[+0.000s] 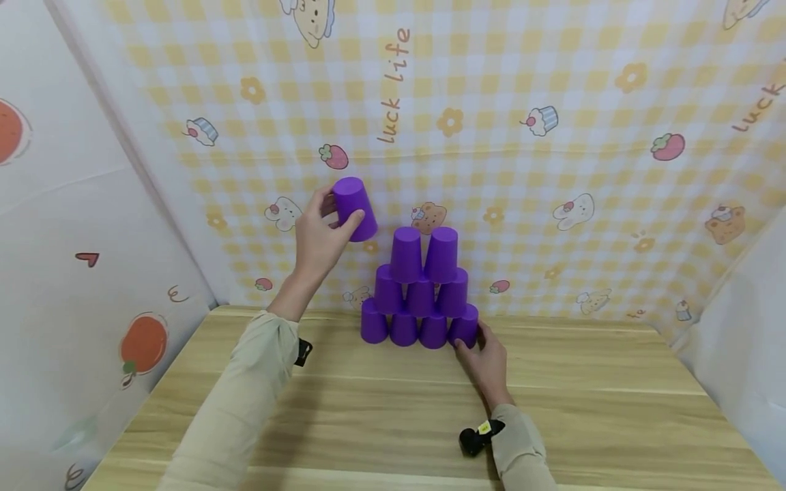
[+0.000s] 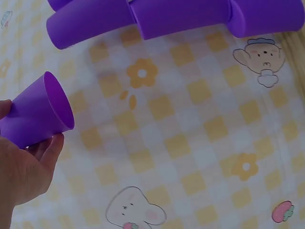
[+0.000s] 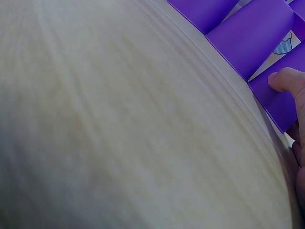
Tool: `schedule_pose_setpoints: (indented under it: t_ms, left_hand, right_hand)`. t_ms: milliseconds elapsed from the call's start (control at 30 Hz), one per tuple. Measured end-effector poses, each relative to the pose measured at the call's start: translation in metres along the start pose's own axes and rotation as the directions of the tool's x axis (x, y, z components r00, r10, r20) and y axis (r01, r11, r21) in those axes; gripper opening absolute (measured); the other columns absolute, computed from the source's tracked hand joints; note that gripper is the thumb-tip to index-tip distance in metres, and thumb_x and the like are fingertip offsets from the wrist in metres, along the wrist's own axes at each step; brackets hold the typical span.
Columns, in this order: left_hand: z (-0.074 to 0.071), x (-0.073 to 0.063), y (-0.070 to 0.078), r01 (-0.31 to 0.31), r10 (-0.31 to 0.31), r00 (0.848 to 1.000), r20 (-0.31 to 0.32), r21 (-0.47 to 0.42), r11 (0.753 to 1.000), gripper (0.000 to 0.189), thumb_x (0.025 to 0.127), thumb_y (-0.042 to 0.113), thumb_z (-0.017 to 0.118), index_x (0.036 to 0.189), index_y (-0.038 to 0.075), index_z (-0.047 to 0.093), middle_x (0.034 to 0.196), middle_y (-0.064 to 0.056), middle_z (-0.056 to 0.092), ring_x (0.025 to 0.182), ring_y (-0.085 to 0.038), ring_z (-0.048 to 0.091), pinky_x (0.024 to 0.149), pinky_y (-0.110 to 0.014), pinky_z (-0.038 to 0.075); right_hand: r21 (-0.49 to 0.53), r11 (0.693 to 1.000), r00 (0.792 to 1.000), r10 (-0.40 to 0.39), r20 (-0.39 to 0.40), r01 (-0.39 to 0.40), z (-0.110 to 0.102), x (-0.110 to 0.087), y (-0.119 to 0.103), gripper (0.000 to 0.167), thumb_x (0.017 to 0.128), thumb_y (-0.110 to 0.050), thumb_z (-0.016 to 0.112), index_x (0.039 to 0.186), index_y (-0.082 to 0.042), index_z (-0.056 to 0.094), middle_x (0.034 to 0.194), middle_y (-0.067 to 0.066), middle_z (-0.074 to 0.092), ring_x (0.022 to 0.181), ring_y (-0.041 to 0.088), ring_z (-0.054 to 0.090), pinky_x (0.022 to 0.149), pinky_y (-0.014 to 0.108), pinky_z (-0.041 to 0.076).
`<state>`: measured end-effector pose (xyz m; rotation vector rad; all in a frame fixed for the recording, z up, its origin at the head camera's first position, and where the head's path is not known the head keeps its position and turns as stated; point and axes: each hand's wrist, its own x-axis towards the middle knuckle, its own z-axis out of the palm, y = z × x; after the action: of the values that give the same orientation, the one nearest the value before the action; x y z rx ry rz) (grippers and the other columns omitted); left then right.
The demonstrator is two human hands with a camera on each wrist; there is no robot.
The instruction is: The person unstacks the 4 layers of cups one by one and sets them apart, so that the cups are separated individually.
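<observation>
In the head view, my left hand [image 1: 316, 242] holds a purple cup [image 1: 353, 196] in the air, mouth down and slightly tilted, left of and above a cup pyramid. The left wrist view shows thumb and fingers around that cup [image 2: 33, 114], apart from the stacked ones. The pyramid has several upside-down purple cups [image 1: 403, 329] in its bottom row, three [image 1: 420, 298] in the middle and two [image 1: 406, 256] on top. My right hand [image 1: 490, 365] grips the rightmost bottom cup [image 1: 465, 323], its thumb on the near side; part of the hand lies outside the right wrist view.
The pyramid stands on a wooden table [image 1: 368, 409] near its back edge. Behind it hangs a yellow-checked cloth [image 1: 491, 170] with printed pictures; white cloth [image 1: 80, 204] hangs at the left side. A black wrist camera [image 1: 479, 438] sits by the right sleeve.
</observation>
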<state>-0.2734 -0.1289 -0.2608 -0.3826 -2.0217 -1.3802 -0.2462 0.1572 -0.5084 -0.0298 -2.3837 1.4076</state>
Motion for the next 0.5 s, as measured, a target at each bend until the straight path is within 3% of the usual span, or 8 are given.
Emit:
schedule_pose_setpoints:
  t_ms: [333,500]
  left_hand:
    - [-0.015,-0.014,-0.025,0.071,-0.069,0.996,-0.058,0.036,0.997,0.053,0.080,0.011,0.072,0.126,-0.002,0.049,0.116,-0.019,0.059,0.102,-0.028,0.060,0.082,-0.035,0.054]
    - [-0.018,-0.023,-0.040,0.089,-0.087,0.995,-0.056,0.041,0.995,0.054,0.080,0.008,0.070,0.127,-0.005,0.047,0.116,-0.022,0.058,0.104,-0.031,0.059,0.084,-0.039,0.053]
  right_hand:
    - [0.006,1.000,1.000,-0.010,-0.013,0.010,0.000,0.001,0.001,0.062,0.077,-0.014,0.075,0.130,0.002,0.048,0.125,0.023,0.054,0.114,0.034,0.053,0.098,0.039,0.043]
    - [-0.003,1.000,1.000,0.001,0.001,-0.001,-0.001,-0.001,-0.002,0.061,0.077,-0.015,0.074,0.131,0.001,0.048,0.125,0.022,0.054,0.114,0.034,0.053,0.098,0.039,0.043]
